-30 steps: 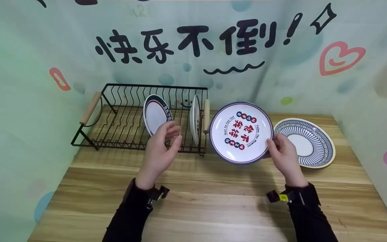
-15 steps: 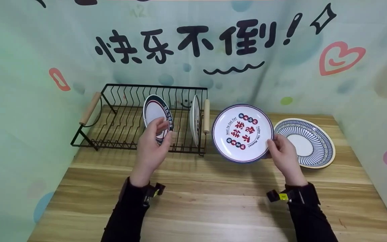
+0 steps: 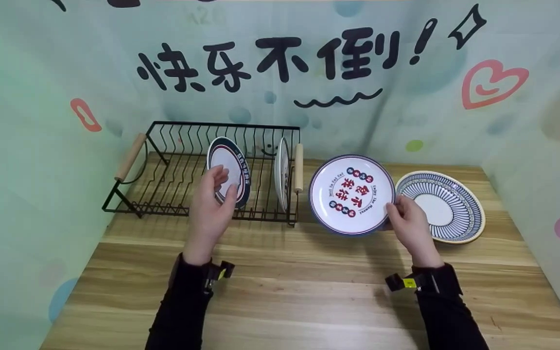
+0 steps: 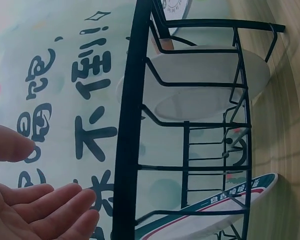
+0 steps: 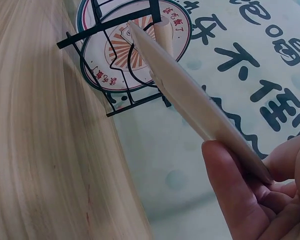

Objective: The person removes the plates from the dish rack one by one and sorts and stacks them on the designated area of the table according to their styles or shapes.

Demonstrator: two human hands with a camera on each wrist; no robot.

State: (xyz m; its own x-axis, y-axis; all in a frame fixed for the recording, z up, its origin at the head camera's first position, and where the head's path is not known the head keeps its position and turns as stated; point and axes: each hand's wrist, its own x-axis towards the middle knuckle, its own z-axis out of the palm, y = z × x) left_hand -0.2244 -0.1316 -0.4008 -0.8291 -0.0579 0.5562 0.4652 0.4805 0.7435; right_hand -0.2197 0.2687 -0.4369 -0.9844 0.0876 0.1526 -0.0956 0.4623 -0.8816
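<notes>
My right hand (image 3: 411, 226) pinches the right rim of a white plate (image 3: 328, 194) with a blue edge and red lettering, thumb on its face. In the right wrist view this plate (image 5: 190, 100) is seen edge-on between thumb and fingers. My left hand (image 3: 209, 209) holds nothing; its fingers are loosely bent in front of a dark-rimmed plate (image 3: 229, 153) that stands tilted in the black wire dish rack (image 3: 187, 214). Another plate (image 3: 281, 180) stands on edge at the rack's right end. In the left wrist view the left hand (image 4: 45, 210) is beside the rack's top rail.
To the right of the held plate, a blue-patterned oval dish (image 3: 469, 218) lies on the wooden table (image 3: 299, 301). The rack has wooden handles, one left (image 3: 131, 158) and one right (image 3: 299, 167). A printed cloth backdrop (image 3: 270, 112) rises behind.
My left hand has drawn left and slightly down, from between the two racked plates to in front of the dark-rimmed one. The held plate has shifted slightly right and down.
</notes>
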